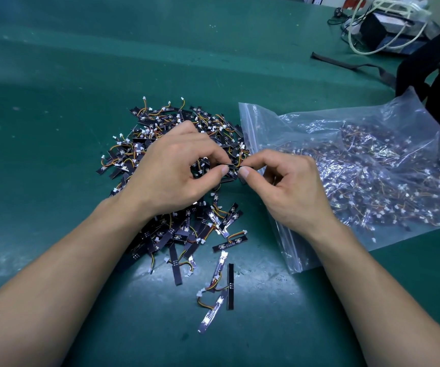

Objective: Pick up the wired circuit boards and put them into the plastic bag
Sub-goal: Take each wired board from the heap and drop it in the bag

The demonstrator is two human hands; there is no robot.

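**Figure.** Bagging wired boards, seen from the head camera. We see the left hand and the right hand meeting just left of the bag. Each pinches one end of a single circuit board between thumb and forefinger, with the other fingers loosely curled. The board is held clear of the desk, above the pile of loose boards that lies left of the bag and touches its zip edge. The bag lies flat with its mouth toward the pile, and many boards are inside it.

In our judgement, the step goes well as follows:

- **(a) Free the wire first.** We work the board's wire loose from its neighbours before carrying it off (the orange and yellow leads look tangled, and a tug may drag others along).
- **(b) Open the mouth.** We let one hand take the board alone while the other lifts the upper lip of the bag, whose mouth looks nearly closed flat.
- **(c) Place it deep.** We push the board well past the zip edge so that it does not slide back out.

A few stray boards lie left of the bag's near corner, and we would gather these last.
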